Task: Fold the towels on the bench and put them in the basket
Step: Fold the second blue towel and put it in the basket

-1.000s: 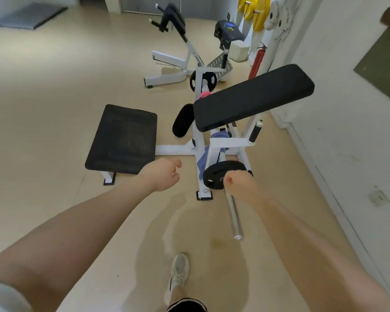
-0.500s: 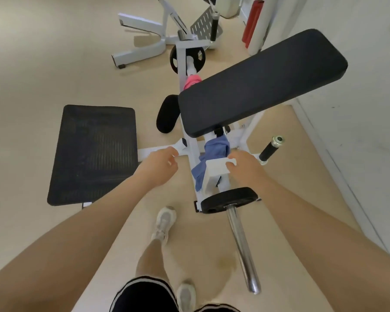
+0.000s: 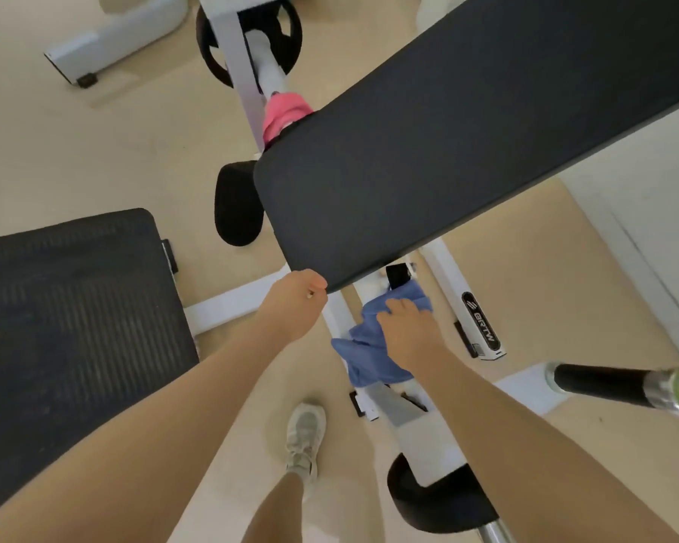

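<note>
Right hand point(image 3: 408, 335) now down on blue towel point(image 3: 363, 358), fingers point(image 3: 398, 307) clutching cloth; left hand point(image 3: 295, 303) at 9 o'clock clenched, empty; pickup started.

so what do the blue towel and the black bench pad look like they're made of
Blue towel: soft woven or knit cloth, matte; it creases and hangs limp over the white frame under the right hand. The fibre can't be told.

Black bench pad: probably vinyl or faux leather over padding; smooth, with a faint sheen and rounded edges.
</note>
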Available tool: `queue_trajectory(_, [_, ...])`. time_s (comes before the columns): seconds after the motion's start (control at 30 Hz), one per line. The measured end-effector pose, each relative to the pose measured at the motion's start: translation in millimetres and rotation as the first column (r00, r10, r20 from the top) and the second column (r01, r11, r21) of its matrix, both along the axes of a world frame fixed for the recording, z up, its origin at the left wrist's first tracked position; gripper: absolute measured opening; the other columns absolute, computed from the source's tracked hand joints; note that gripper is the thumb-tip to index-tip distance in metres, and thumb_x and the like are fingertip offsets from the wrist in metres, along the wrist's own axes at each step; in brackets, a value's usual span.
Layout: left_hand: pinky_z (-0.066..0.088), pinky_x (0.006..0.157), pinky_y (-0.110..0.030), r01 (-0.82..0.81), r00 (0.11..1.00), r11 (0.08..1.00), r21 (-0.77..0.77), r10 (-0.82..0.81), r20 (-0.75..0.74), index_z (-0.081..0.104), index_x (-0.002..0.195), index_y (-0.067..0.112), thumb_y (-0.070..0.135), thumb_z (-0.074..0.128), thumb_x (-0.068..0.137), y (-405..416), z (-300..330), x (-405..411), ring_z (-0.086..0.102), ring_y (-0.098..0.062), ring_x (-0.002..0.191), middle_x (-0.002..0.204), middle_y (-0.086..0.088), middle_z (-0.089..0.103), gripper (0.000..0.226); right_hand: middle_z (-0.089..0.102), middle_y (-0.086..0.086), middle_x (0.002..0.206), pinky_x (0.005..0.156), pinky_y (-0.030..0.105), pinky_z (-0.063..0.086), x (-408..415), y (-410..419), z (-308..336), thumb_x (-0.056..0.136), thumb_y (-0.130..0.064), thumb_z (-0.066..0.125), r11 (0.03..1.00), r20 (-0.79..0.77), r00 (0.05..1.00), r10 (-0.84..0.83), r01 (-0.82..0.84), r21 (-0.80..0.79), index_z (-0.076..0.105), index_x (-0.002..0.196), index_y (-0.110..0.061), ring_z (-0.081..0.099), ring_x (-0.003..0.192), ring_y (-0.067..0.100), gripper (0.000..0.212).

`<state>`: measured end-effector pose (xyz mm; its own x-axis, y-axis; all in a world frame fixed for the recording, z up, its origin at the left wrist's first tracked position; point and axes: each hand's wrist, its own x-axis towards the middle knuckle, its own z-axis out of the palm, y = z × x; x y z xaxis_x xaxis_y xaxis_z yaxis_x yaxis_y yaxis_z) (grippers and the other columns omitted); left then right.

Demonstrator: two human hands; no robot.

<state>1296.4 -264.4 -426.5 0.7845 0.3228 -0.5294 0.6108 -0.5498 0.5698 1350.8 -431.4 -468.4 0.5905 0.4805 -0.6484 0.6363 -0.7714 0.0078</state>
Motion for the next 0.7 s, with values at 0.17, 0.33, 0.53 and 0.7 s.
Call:
queue_trajectory(0.17, [0.040, 0.085, -0.025, 0.031, 0.999, 0.996, -0.084, -0.029, 0.019, 0.058, 0.116, 0.007, 0.012, 0.040, 0.095, 9, -57, 35, 0.056, -0.025, 0.105, 0.116, -0.009, 0.062, 0.028, 0.067, 0.009, 0.099, 0.076, 0.034, 0.052, 30, 4, -57, 0.058, -0.023, 0.083, 0.999, 0.153, 0.987, 0.047, -0.047, -0.007, 0.068, 0.098, -0.010, 0.065, 0.090, 0.025, 0.045])
queue_trajectory(0.33, [0.038, 0.070, -0.015, 0.059, 0.998, 0.991, -0.120, -0.057, 0.016, 0.058, 0.113, 0.010, 0.010, 0.041, 0.094, 11, -73, 38, 0.053, -0.018, 0.089, 0.108, -0.003, 0.061, 0.026, 0.062, 0.003, 0.055, 0.073, 0.032, 0.056, 34, -2, -74, 0.042, -0.015, 0.086, 0.989, 0.295, 0.950, 0.099, -0.127, 0.077, 0.063, 0.060, -0.014, 0.061, 0.059, 0.024, 0.029])
queue_trajectory(0.53, [0.038, 0.068, -0.020, 0.092, 0.995, 0.972, -0.216, -0.081, 0.058, 0.057, 0.113, 0.015, 0.007, 0.039, 0.093, -2, -19, 40, 0.050, -0.015, 0.084, 0.098, 0.003, 0.056, 0.028, 0.055, 0.005, 0.115, 0.095, 0.031, 0.033, 31, -7, -3, 0.094, -0.014, 0.041, 0.975, 0.113, 0.989, -0.094, 0.068, 0.210, 0.047, 0.116, -0.013, 0.051, 0.110, 0.026, 0.023])
queue_trajectory(0.7, [0.033, 0.059, -0.023, 0.549, 0.833, 0.818, -0.172, -0.520, 0.190, 0.055, 0.079, 0.006, 0.001, 0.047, 0.085, -20, 74, 48, 0.040, -0.015, 0.064, 0.072, -0.011, 0.051, 0.012, 0.053, 0.009, 0.094, 0.075, 0.038, 0.039, 26, -22, 105, 0.090, -0.012, 0.040, 0.801, -0.147, 0.954, -0.262, 0.300, 0.518, 0.055, 0.103, -0.002, 0.050, 0.085, 0.027, 0.022])
